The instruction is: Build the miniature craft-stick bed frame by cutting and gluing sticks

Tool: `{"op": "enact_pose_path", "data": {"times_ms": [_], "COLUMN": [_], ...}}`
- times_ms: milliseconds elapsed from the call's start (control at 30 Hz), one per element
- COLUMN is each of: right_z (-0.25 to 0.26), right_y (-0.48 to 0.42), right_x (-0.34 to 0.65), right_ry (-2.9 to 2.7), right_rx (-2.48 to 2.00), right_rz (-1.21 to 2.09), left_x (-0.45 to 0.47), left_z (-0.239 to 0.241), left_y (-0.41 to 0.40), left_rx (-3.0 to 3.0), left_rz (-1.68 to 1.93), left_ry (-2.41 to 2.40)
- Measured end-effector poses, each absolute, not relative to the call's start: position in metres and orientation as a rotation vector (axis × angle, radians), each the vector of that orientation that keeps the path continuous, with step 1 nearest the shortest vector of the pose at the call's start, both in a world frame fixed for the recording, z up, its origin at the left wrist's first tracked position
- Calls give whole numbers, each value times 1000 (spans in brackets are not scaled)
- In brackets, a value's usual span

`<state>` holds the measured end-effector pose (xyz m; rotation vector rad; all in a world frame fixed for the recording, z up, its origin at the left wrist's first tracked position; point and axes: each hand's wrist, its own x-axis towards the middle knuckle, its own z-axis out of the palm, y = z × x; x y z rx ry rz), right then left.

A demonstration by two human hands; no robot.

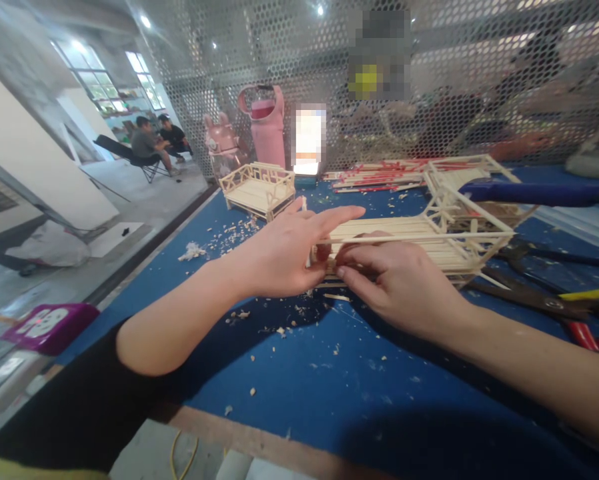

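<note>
A model bed or bench (409, 228) built of thin pale wooden sticks lies in front of me, with slats and a rail along its near side. My left hand (279, 252) is closed round its left end, thumb and lower fingers gripping and the index finger stretched out over the slats. Close beside it, my right hand (404, 277) is pinched at the same end, below the near rail. Whatever lies between the right fingertips is hidden. A smaller stick bench (258, 190) with railings stands behind my left hand.
Wood crumbs litter the blue tabletop (294, 367). Red and pale sticks (379, 175) lie behind the model. At right are a blue-handled tool (539, 193) and pliers (554, 303). A pink bottle (268, 133) and lit screen (307, 140) stand by the perforated panel (204, 67).
</note>
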<state>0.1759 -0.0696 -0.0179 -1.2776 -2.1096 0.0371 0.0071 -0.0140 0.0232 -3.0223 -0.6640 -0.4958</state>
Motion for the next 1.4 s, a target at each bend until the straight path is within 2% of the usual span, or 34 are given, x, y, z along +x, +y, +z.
{"op": "enact_pose_path", "data": {"times_ms": [567, 900, 1033, 1267, 1400], "right_z": [-24, -26, -27, -26, -25], "right_y": [-66, -65, -65, -64, -65], "right_x": [176, 174, 175, 175, 175], "right_ry": [-2113, -2034, -2044, -2054, -2052], "right_rx": [-1159, -1181, -1178, -1135, -1138], "right_rz": [-10, 54, 66, 56, 52], "left_x": [1, 1, -8, -19, -10], "left_z": [20, 20, 20, -4, -18], "left_y": [-15, -13, -14, -37, -45], "left_rx": [-3141, -3154, -3063, -2962, -2930], "left_rz": [-648, -611, -810, -1135, -1446], "left_ry": [-599, -527, -520, -1092, -1256]}}
